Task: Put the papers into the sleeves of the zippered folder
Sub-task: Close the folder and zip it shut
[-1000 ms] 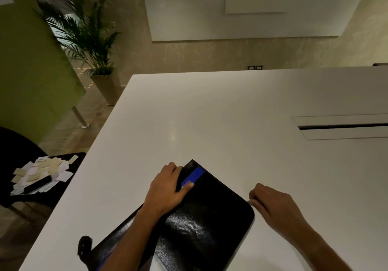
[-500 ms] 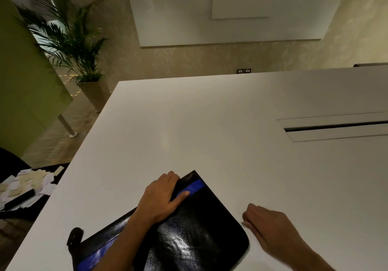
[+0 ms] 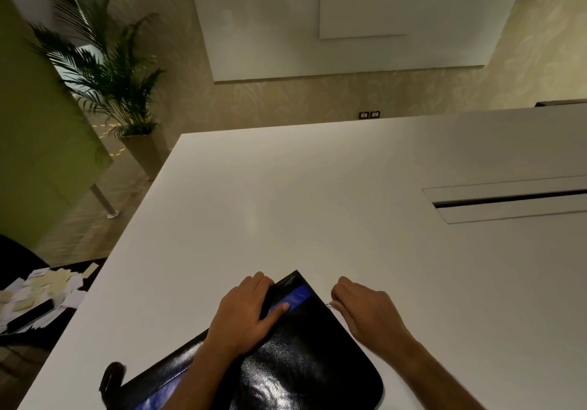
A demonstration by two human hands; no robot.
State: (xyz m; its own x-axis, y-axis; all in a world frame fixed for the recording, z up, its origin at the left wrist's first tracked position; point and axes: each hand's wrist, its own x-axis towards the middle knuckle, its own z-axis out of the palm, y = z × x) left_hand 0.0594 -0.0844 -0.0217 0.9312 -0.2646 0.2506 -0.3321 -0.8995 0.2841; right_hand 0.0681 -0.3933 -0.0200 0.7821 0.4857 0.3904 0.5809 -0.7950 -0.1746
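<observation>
A glossy black zippered folder (image 3: 305, 365) with a blue stripe lies closed on the white table (image 3: 317, 206), near its front edge. My left hand (image 3: 244, 314) grips the folder's far spine corner, thumb across the blue stripe. My right hand (image 3: 365, 311) sits at the folder's right edge, fingers pinched on the small metal zipper pull (image 3: 330, 305) close to the far corner. A black strap loop (image 3: 111, 378) sticks out at the folder's left end. No papers show on the table.
A dark low seat at the left holds a scatter of small paper slips (image 3: 41, 292) and a black object. A cable slot (image 3: 511, 198) is set in the table at the right. A potted palm (image 3: 108, 76) stands on the floor beyond the table's left corner.
My right hand has moved from the folder's near right corner up along its right edge toward the far corner, holding the zipper pull. My left hand stays pressed on the spine.
</observation>
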